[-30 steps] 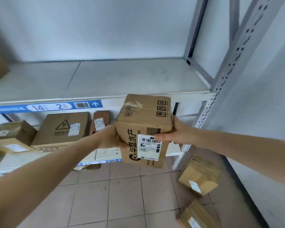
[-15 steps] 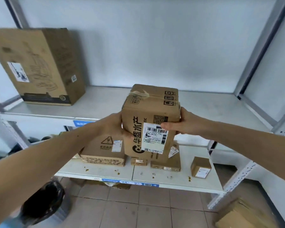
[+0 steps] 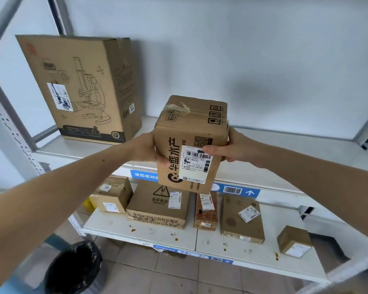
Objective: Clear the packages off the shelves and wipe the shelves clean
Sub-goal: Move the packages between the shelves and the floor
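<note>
I hold a brown cardboard box [image 3: 190, 132] with a white shipping label in the air in front of the upper shelf [image 3: 285, 153]. My left hand [image 3: 146, 148] grips its left side and my right hand [image 3: 232, 148] grips its right side, thumb across the label. A large microscope-print carton [image 3: 81, 88] stands upright at the upper shelf's left. On the stained lower shelf [image 3: 140, 231] lie several packages: a small box [image 3: 113, 195], a flat fragile-marked box [image 3: 157, 205], a reddish box [image 3: 205, 211], a flat parcel [image 3: 241, 219] and a small cube box [image 3: 294, 244].
A bin lined with a black bag [image 3: 72, 270] stands on the tiled floor at lower left. Grey perforated rack uprights [image 3: 11, 132] frame the left side. A white wall backs the shelves. Blue label strips run along the shelf edges.
My view has swung left and up from the rack's right end and the floor boxes. The held box has risen in front of the upper shelf; both hands keep their grip.
</note>
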Demonstrator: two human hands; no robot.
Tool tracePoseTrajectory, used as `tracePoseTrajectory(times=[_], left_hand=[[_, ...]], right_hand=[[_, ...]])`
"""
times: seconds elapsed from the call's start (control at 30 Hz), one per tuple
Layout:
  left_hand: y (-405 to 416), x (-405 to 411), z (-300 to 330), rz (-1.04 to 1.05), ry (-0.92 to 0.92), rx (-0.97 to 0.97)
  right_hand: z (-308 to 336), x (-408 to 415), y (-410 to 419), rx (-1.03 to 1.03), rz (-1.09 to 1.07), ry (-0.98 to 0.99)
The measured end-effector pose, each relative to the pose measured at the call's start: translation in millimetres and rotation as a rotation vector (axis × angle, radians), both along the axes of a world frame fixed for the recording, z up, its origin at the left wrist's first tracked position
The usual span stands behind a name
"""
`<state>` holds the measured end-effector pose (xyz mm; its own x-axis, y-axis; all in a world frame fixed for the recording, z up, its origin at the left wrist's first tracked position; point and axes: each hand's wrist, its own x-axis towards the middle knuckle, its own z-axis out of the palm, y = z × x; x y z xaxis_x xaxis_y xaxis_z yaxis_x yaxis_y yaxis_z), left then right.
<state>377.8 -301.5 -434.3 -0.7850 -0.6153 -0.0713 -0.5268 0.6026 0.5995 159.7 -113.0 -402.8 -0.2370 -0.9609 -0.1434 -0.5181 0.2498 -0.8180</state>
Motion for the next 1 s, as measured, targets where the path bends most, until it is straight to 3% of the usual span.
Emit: tracePoseTrajectory(times=[0.43, 1.0], left_hand=[[-139, -18, -14, 0.190, 0.096, 0.082], [-231, -34, -41, 0.082, 0.242, 0.307]], right_hand=[[2, -25, -165, 0.005, 0.061, 0.049], [-3, -18, -247, 0.117, -0.122, 0.072]])
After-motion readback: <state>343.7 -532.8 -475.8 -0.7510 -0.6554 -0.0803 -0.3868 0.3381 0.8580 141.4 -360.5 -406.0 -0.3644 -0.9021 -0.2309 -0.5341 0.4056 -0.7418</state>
